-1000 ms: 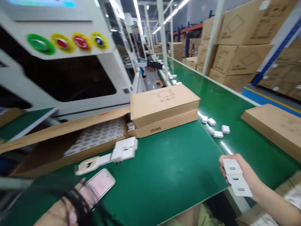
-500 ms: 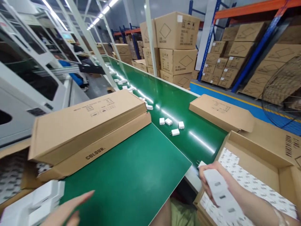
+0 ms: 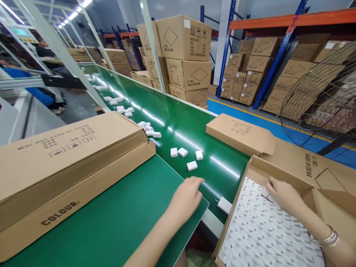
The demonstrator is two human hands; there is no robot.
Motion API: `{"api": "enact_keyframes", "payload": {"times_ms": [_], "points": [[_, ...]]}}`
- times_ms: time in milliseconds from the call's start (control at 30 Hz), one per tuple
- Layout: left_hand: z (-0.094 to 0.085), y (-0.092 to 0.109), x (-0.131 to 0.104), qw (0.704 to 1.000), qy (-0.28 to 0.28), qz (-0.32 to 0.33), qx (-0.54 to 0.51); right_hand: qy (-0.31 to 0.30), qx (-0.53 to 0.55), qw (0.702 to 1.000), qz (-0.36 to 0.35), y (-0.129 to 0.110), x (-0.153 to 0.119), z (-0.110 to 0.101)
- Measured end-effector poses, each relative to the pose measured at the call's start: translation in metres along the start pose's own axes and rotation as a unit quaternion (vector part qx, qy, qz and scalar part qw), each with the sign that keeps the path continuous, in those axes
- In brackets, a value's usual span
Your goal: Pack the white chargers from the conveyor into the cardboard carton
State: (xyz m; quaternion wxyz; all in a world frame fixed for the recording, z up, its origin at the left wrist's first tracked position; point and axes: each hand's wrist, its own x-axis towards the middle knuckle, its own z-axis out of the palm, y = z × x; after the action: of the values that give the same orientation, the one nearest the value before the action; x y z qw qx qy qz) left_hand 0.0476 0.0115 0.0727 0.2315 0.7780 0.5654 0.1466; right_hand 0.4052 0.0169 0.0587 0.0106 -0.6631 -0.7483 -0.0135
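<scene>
My left hand (image 3: 187,197) hovers above the right corner of the green work board (image 3: 122,207). Its index finger points forward and the thumb is apart; I see nothing in it. Nearest to it are a white plug charger (image 3: 191,165) with metal prongs and another charger (image 3: 224,205) beside the carton. Over the open carton (image 3: 315,196), my right hand (image 3: 283,194) is closed around a white charger (image 3: 266,193), partly hidden by the fingers. Below it, tightly packed white chargers (image 3: 250,222) with small grey marks fill much of the carton.
A green conveyor belt (image 3: 164,107) carries several scattered chargers. Two long cardboard boxes (image 3: 69,148) are stacked at left. A flat carton (image 3: 239,131) lies across the belt's right side. Beyond stand stacked cartons (image 3: 191,74), a rack (image 3: 261,24) and a wire-guarded fan (image 3: 319,100).
My view has turned right. My left hand has moved from the lower left to the board's right corner. My right hand has moved from the carton's near side to over its packed chargers.
</scene>
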Motion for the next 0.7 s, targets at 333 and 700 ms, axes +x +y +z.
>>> {"api": "enact_keyframes", "payload": {"times_ms": [333,700], "points": [[0.089,0.052,0.038,0.957,-0.170,0.171,0.162,-0.046,0.120,0.990,0.062,-0.016,0.011,-0.009],[0.041,-0.029,0.080,0.986,0.060,-0.049,0.147,-0.082,0.100,0.990,0.060,-0.204,0.156,0.027]]}}
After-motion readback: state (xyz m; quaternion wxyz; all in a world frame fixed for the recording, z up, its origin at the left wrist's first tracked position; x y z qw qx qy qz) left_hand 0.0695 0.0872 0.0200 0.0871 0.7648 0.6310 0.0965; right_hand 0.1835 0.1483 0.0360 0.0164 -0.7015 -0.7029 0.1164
